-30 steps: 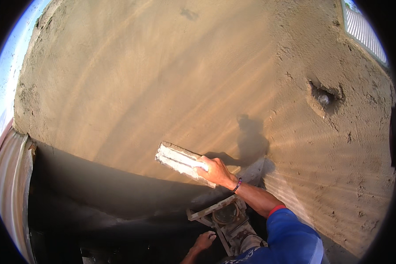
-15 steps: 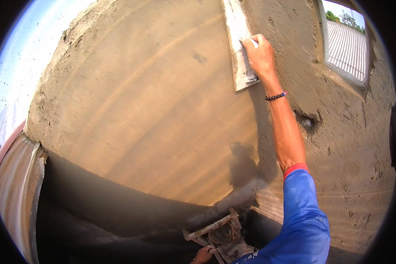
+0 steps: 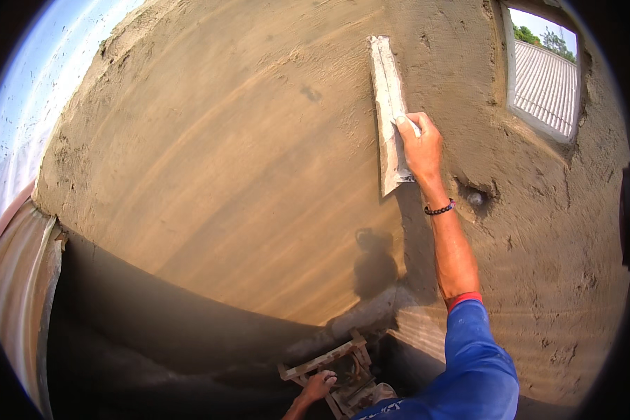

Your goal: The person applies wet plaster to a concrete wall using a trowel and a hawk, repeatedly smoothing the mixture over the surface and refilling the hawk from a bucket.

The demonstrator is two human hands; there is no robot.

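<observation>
My right hand (image 3: pixel 421 147) is closed round the handle of a long plastering trowel (image 3: pixel 386 87). Its flat, mortar-smeared blade stands nearly upright against the wet plastered wall (image 3: pixel 245 175), along the inner corner. Low in the view, my left hand (image 3: pixel 320 385) has its fingers curled beside a worn, mortar-stained frame (image 3: pixel 322 360). What those fingers hold, if anything, is too small and dark to make out.
At upper right a window opening (image 3: pixel 543 77) shows a corrugated roof outside. A rough hole (image 3: pixel 476 197) breaks the right wall by my forearm. A draped brownish sheet (image 3: pixel 19 294) hangs at lower left. Deep shadow covers the space below the wall.
My right hand and the trowel have come down the wall along the corner. My left hand has risen slightly and shows more fully beside the frame.
</observation>
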